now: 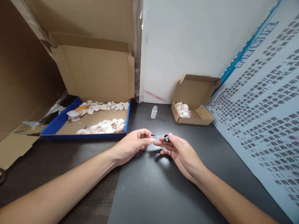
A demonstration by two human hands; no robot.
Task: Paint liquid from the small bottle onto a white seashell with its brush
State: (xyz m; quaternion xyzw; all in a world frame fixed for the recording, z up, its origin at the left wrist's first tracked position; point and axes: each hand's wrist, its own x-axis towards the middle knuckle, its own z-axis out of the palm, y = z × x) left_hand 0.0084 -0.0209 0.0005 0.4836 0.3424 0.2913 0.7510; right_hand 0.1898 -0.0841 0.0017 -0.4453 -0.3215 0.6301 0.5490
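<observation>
Between thumb and forefinger, my left hand (136, 141) pinches a small white shell (152, 139), mostly covered by the fingertips. My right hand (178, 149) grips the black cap of a brush applicator (166, 138). The brush's thin stem points left, and its dark tip is close to the left fingertips and the shell; whether it touches cannot be made out. Beyond both hands, a small clear glass bottle (153, 113) with a white label stands upright and uncapped on the dark mat.
A blue-edged cardboard box (67, 126) at left, lid raised, holds several shells (109, 125) in groups. At back right, a smaller open cardboard box (193, 120) contains white shells (183, 109). A white panel (177, 46) and a printed board (263, 102) stand behind and to the right.
</observation>
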